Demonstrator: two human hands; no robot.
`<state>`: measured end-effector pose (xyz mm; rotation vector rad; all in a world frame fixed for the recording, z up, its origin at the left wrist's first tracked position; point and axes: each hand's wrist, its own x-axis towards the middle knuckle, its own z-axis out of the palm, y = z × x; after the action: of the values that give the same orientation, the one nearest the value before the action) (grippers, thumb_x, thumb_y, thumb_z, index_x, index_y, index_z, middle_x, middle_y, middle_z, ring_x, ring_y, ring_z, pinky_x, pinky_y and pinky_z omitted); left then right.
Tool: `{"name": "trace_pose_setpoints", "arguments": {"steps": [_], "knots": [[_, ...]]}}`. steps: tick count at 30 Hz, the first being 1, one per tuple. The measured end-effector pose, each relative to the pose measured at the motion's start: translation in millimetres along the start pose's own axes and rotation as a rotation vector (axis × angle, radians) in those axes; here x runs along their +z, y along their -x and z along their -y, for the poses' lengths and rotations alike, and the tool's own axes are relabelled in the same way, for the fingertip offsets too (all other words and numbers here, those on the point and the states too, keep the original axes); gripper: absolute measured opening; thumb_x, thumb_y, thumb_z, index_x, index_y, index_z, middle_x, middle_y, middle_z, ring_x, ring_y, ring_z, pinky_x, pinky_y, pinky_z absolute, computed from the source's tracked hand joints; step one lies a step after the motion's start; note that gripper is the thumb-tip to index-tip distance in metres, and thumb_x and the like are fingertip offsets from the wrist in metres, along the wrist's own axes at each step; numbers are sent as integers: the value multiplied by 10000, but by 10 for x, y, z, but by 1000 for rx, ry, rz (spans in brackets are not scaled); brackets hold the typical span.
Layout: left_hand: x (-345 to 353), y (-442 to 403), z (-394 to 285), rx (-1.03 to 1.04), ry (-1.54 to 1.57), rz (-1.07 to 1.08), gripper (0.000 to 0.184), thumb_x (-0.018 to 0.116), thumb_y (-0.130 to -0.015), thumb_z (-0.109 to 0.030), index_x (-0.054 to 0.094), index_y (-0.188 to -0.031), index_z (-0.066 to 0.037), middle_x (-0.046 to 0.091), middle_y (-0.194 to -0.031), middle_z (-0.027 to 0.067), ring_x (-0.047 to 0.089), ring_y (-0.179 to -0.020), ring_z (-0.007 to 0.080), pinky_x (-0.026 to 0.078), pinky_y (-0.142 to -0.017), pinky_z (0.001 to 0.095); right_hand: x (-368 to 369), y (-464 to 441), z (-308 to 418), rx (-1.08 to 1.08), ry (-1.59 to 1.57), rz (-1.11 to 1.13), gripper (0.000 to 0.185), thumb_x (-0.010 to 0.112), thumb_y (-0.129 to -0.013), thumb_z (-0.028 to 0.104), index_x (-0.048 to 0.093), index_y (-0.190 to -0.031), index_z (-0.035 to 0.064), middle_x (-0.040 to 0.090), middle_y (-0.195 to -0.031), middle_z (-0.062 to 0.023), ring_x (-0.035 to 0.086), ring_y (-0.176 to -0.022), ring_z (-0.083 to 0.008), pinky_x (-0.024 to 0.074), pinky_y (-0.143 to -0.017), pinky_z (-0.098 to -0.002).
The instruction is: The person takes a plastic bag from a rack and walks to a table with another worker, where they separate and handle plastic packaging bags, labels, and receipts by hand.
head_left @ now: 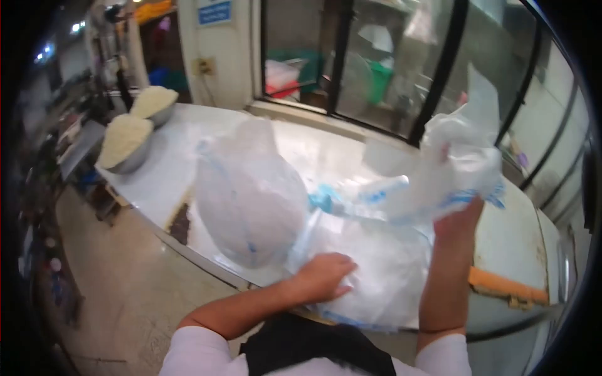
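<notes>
My left hand (pixel 323 277) rests by a flat layer of clear plastic bags (pixel 382 269) at the table's front edge, its thumb apart from its fingers. On the right, my right hand (pixel 459 216) is raised with a crumpled translucent plastic bag (pixel 464 147) with blue print. The plastic covers most of its fingers, so the exact grip is blurred. Left of my hands stands a large, rounded, filled translucent bag (pixel 251 194). Light-blue plastic (pixel 323 199) lies between it and the raised bag.
Two metal bowls heaped with pale, grated-looking food, one nearer (pixel 125 144) and one farther (pixel 153 102), stand at the white table's (pixel 182 135) far left end. Sliding windows (pixel 389 69) rise behind it. An orange strip (pixel 508 285) lies at the right.
</notes>
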<state>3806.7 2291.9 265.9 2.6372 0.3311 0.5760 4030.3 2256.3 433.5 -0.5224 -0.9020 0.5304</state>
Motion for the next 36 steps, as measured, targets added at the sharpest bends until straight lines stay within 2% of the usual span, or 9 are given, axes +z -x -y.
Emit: {"name": "trace_pose_setpoints", "arguments": {"steps": [5, 8, 13, 17, 20, 21, 25, 28, 36], "knots": [[-1056, 171, -389, 228, -70, -786, 454, 835, -733, -160, 635, -1124, -44, 645, -1087, 131, 622, -1051, 304, 505, -889, 404, 1073, -277, 10, -12, -296, 39, 377, 591, -962, 260, 548, -1272, 50, 623, -1203, -118, 619, -1101, -280, 502, -978, -406], [-1830, 373, -191, -131, -669, -1173, 727, 882, -686, -359, 516, -1220, -28, 563, -1092, 95, 560, -921, 245, 462, -825, 374, 1621, -270, -127, -17, -247, 119, 275, 650, -917, 193, 635, -1149, 47, 664, -1103, -115, 641, -1033, -279, 518, -930, -418], [-2046, 572, 127, -828, -76, -675, 418, 774, -769, -193, 594, -1103, -17, 612, -1015, 78, 558, -926, 180, 460, -811, 332, 2122, -62, -669, 219, -327, 152, 266, 632, -865, 30, 628, -1131, 41, 670, -1063, -113, 658, -1009, -238, 535, -903, -397], [-1735, 759, 236, -349, 941, -1205, 360, 618, -799, -109, 593, -1125, 41, 642, -1097, 119, 582, -1047, 199, 460, -906, 343, 2081, -95, -1146, 602, -645, 294, 306, 574, -884, 20, 620, -1185, -4, 668, -1119, -98, 648, -1033, -209, 524, -858, -325], [-1643, 780, 159, -213, 1134, -1348, 330, 564, -782, -83, 616, -1078, 55, 635, -1185, 159, 575, -1140, 232, 435, -979, 356, 2000, -151, -1430, 612, 482, 962, 352, 488, -803, -54, 673, -1092, 29, 700, -1005, -147, 670, -1017, -287, 532, -875, -395], [-1594, 772, 175, -232, 1054, -1395, 289, 548, -778, -54, 637, -1033, 48, 630, -1204, 174, 570, -1165, 243, 420, -1000, 357, 1869, -118, -1685, -91, 882, 1347, 340, 541, -776, 24, 704, -1074, 38, 702, -1037, -176, 664, -1018, -332, 525, -863, -402], [-1425, 818, 234, -85, 732, -1251, 214, 545, -780, -36, 659, -949, 29, 532, -1358, 235, 460, -1318, 320, 324, -1095, 387, 2177, 148, -1606, 295, 1735, 1766, 259, 615, -748, 140, 750, -960, 78, 721, -986, -154, 688, -916, -304, 541, -778, -401], [-1449, 914, 125, -80, 584, -969, 169, 571, -794, -63, 658, -917, 14, 469, -1419, 254, 393, -1367, 367, 262, -1132, 415, 2328, -74, -1873, 654, 1547, 1624, 151, 675, -718, 162, 751, -815, 74, 724, -832, -144, 692, -726, -283, 545, -650, -403], [-1344, 782, 482, -452, 740, -1203, 206, 589, -925, -100, 578, -1109, -8, 607, -1019, 59, 579, -931, 162, 469, -867, 311, 2068, 430, -2806, 114, 752, 1726, 294, 750, -761, 268, 711, -966, 62, 700, -968, -170, 658, -921, -311, 513, -828, -398]]}}
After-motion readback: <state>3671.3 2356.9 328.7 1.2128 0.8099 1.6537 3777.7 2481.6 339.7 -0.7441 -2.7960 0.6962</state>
